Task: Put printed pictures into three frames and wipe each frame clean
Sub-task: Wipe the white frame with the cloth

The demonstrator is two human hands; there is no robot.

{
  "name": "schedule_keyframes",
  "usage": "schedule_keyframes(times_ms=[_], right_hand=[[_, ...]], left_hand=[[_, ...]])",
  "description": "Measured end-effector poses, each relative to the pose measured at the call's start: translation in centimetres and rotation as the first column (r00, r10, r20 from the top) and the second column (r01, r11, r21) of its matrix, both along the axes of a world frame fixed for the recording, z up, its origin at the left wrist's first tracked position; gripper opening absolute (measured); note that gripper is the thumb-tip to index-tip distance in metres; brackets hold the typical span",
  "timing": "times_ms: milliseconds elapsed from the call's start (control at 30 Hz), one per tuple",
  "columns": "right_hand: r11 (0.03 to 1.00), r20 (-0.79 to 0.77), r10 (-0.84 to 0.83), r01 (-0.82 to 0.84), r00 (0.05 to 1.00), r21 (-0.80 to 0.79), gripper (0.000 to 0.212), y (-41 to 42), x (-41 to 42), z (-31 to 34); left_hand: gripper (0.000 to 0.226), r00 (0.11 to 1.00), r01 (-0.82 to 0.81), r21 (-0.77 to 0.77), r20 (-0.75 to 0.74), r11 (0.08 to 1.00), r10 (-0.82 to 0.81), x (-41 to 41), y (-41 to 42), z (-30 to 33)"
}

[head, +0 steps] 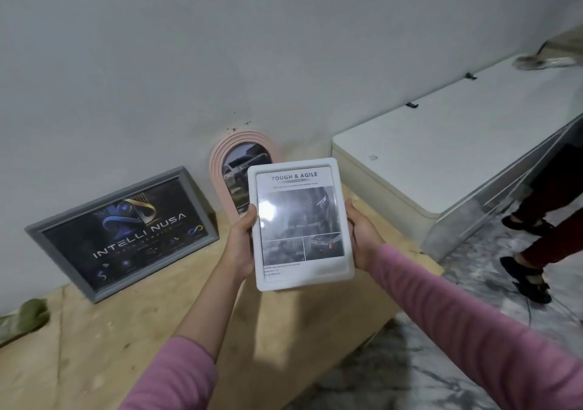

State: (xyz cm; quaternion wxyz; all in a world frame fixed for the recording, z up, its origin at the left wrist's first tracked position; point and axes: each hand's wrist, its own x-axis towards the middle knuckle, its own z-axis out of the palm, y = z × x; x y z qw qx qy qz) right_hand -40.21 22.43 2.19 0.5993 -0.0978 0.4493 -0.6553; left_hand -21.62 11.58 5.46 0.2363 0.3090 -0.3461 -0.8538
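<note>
At centre, the white rectangular plastic frame (299, 223) is held between the left hand (241, 245) and right hand (362, 239), above the light wooden board (94, 346). Behind it the pink arched frame (220, 163) leans on the wall; at left leans the grey rectangular frame (123, 233); the white low cabinet (457, 151) stands at right

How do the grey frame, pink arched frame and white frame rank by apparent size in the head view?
1. grey frame
2. white frame, though held nearer the camera, so unsure
3. pink arched frame, partly hidden

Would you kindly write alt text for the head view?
Both hands, left and right, hold a white frame with a printed picture; a grey frame and a pink arched frame lean against the wall.
</note>
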Motion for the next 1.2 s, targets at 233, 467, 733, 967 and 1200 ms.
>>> schedule_keyframes(times_ms=[233,467,733,967,1200], right_hand=[[1.000,-0.018,0.001,0.000,1.000,0.030,0.060,-2.0,-0.4,0.1],[0.987,-0.110,-0.138,0.128,0.984,-0.099,0.025,-4.8,-0.2,0.2],[0.987,-0.018,-0.134,0.132,0.991,-0.089,0.033,-6.3,0.1,-0.2],[1.000,-0.001,0.019,-0.019,1.000,-0.010,0.050,-7.3,-1.9,-0.2],[0.990,-0.010,0.144,-0.144,0.990,0.001,0.063,-6.8,-6.1,0.3]], left_hand=[[0.061,0.998,0.034,0.051,-0.048,0.998,-0.031,-0.1,-1.7,0.0],[0.057,0.999,0.014,0.056,-0.038,0.998,-0.012,0.7,-3.8,-0.6],[0.056,0.999,-0.002,0.079,-0.035,0.997,0.005,1.7,-5.1,-1.6],[0.056,0.996,-0.088,0.046,-0.017,0.995,0.089,-0.6,-5.0,-1.2],[0.052,0.990,-0.115,-0.057,0.076,0.992,0.119,-5.7,-4.2,0.8]])
